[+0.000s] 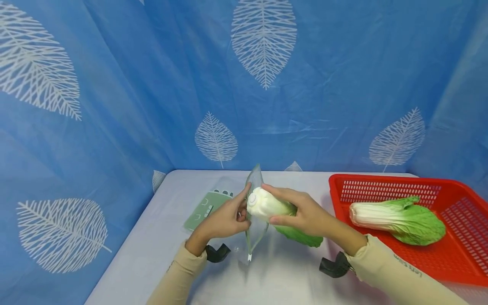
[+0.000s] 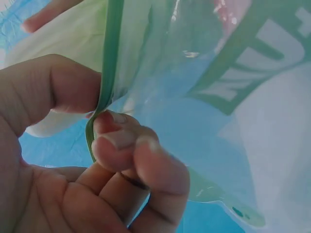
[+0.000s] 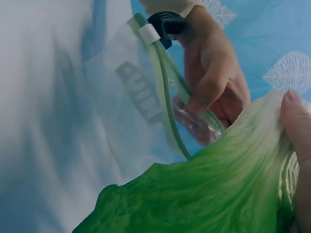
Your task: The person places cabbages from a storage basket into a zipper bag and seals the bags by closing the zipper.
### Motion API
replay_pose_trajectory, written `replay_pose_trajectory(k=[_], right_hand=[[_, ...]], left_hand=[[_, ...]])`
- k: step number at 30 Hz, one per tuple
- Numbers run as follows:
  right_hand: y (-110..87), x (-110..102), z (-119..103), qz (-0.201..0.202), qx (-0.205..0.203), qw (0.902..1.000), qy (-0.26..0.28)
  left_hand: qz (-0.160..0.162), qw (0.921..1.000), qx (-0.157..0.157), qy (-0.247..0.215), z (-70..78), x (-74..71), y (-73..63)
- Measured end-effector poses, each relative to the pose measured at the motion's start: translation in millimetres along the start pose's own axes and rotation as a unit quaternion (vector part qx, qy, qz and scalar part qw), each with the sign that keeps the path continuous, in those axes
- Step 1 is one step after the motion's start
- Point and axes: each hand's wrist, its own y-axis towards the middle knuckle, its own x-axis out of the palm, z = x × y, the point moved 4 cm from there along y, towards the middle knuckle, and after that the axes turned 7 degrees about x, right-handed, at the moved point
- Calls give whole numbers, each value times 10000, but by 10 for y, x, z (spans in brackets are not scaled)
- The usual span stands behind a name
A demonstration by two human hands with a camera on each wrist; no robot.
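My left hand (image 1: 226,216) pinches the green edge of a clear slider zip bag (image 2: 165,97) between thumb and fingers. The bag's mouth stands apart, with a white slider (image 3: 149,34) at its near end. My right hand (image 1: 306,212) grips a Chinese cabbage (image 1: 267,204) around its white stalk. The cabbage's stalk end points left, right at the bag's mouth, while its green leaves (image 3: 194,194) trail down to the right. In the right wrist view the leaves overlap the bag's edge.
A flat clear pack with a green printed face (image 1: 207,207) lies on the white table (image 1: 289,271), left of the bag. On the right stands a red perforated basket (image 1: 381,178) holding another Chinese cabbage (image 1: 400,220). Behind the table hangs a blue curtain (image 1: 324,84) with white leaf patterns.
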Motion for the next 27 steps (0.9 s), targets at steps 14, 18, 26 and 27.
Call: replay_pose_trajectory(k=[14, 18, 26, 27], right_hand=[[-20, 92, 74, -244, 521, 9972, -481], [-19, 101, 76, -274, 611, 9968, -443], [-48, 147, 171, -572, 1080, 9909, -567], [-54, 161, 188, -637, 1108, 9898, -628]], left_hand=[[14, 9996, -257, 141, 50, -51, -40], [27, 9993, -314, 178, 38, -62, -49], [-77, 9996, -198, -192, 11, -66, -49], [-122, 9995, -137, -257, 12, -59, -47]])
